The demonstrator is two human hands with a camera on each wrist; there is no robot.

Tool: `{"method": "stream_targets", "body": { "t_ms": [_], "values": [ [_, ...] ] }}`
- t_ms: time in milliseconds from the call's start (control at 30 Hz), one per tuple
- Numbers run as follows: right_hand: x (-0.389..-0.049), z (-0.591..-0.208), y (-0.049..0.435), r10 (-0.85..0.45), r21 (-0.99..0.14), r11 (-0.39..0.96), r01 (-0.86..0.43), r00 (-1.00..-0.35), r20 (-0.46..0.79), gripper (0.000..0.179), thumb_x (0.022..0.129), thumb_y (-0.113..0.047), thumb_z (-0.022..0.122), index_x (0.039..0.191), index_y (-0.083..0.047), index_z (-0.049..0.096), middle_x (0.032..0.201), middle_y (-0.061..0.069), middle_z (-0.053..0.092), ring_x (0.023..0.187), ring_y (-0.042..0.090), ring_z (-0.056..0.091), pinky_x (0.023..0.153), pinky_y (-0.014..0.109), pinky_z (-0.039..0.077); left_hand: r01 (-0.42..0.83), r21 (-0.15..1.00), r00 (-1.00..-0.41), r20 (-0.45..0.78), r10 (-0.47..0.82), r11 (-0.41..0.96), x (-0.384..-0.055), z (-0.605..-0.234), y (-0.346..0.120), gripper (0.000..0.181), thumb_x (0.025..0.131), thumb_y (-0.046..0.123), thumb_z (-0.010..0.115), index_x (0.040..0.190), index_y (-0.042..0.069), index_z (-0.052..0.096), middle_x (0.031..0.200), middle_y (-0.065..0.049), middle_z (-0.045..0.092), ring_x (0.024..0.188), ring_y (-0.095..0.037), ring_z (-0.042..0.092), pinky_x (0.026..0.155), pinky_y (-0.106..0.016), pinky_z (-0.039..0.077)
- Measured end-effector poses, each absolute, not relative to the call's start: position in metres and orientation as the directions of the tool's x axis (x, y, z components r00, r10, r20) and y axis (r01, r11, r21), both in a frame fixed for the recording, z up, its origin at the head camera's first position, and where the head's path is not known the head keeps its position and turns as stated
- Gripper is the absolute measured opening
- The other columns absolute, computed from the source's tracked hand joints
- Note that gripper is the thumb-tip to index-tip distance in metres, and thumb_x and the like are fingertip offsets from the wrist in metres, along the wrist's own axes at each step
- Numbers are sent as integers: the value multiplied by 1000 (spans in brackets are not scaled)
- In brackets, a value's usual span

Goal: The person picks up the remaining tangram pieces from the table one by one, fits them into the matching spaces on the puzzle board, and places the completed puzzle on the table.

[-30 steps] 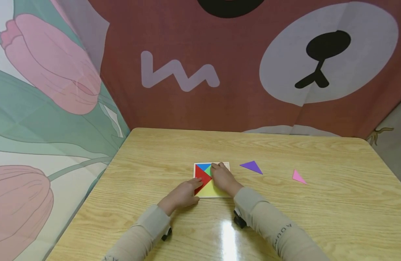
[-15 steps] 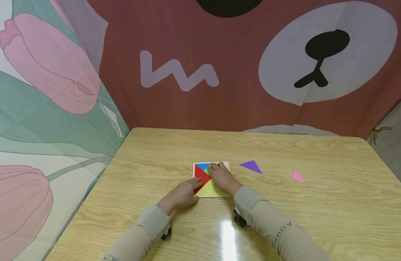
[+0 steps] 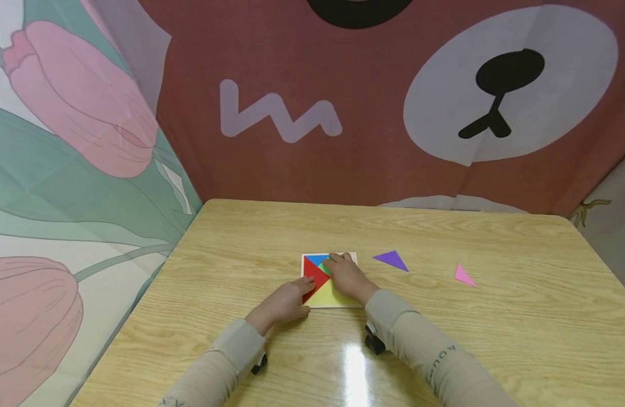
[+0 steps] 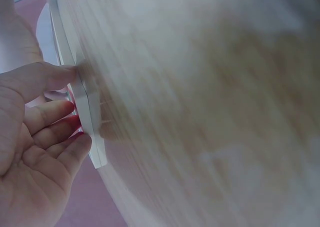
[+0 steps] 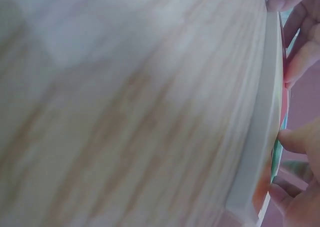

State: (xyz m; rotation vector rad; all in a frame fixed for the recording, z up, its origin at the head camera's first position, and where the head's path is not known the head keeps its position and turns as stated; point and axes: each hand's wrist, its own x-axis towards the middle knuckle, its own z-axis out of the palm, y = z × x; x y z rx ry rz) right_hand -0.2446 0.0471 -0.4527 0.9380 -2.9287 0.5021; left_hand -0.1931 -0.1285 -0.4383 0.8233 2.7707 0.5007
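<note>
Around the middle of the table lies a pale square tangram tray [image 3: 334, 307] with flat coloured pieces in it. My left hand [image 3: 284, 302] rests its fingers on the large red triangle [image 3: 312, 271], its thumb against the near edge of the tray, as the left wrist view shows. My right hand [image 3: 349, 278] covers the tray's right part, thumb and bent fingers pinching a green piece [image 5: 276, 154] that they mostly hide. A blue piece [image 3: 317, 259] lies along the far edge and a large yellow triangle [image 3: 328, 297] along the near one.
To the right of the tray a purple triangle [image 3: 392, 260] lies loose on the wooden table [image 3: 241, 237]. Farther right is a small pink triangle [image 3: 464, 275]. A printed cloth [image 3: 292, 175] hangs behind the table's far edge.
My right fingers have shifted slightly left over the green piece, then stay there. My left hand keeps its place on the red triangle, and the loose triangles have not moved.
</note>
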Motion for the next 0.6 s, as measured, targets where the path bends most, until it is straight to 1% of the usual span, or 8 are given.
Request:
{"method": "stream_targets", "body": {
  "t_ms": [100, 267, 433, 600],
  "values": [
    [-245, -454, 48, -542, -315, 774, -550, -832, 121, 37, 81, -3, 51, 118, -2, 52, 122, 19, 45, 107, 36, 40, 90, 40, 35, 495, 372, -822, -91, 561, 785, -192, -438, -128, 52, 75, 12, 62, 122, -5, 46, 128, -15, 41, 119, -25, 35, 96, -34, 30],
    [-245, -450, 52, -531, -327, 787, -523, -844, 72, 41, 82, -14, 57, 120, -2, 49, 123, 18, 43, 108, 33, 39, 92, 39, 34, 496, 374, -822, -89, 563, 783, -191, -437, -127, 53, 74, 12, 62, 121, -5, 46, 127, -16, 41, 119, -25, 36, 96, -34, 31],
    [-245, -445, 60, -495, -398, 786, -473, -867, 51, 42, 82, -18, 57, 119, 0, 49, 119, 17, 45, 108, 32, 39, 91, 39, 35, 495, 375, -825, -81, 559, 784, -192, -437, -127, 53, 73, 11, 61, 121, -5, 46, 127, -16, 41, 118, -25, 36, 96, -34, 31],
    [-245, -446, 71, -461, -461, 776, -431, -886, 53, 41, 81, -17, 58, 116, 2, 50, 115, 16, 47, 106, 30, 39, 90, 38, 35, 494, 373, -824, -86, 559, 785, -191, -438, -127, 53, 73, 11, 60, 122, -4, 46, 128, -15, 41, 119, -25, 35, 96, -35, 31]
  ]
}}
